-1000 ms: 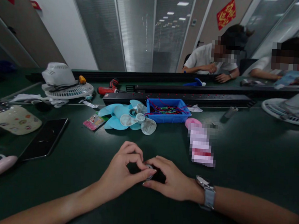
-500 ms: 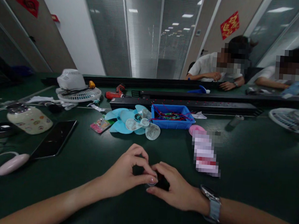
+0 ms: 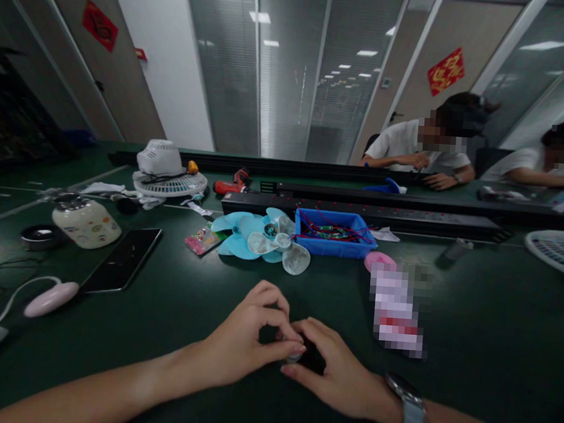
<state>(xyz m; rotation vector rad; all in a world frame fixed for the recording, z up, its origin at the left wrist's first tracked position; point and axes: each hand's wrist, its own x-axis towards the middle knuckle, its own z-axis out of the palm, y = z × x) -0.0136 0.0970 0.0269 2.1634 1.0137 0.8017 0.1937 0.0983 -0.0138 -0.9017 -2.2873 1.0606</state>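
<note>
The left hand (image 3: 246,344) and right hand (image 3: 340,377) – fingers curled – pinch a small round part (image 3: 295,355) between them on the counter (image 3: 477,315).

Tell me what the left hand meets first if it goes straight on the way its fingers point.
The left hand points right: it touches the small part at once, with the right hand directly behind it.
</note>
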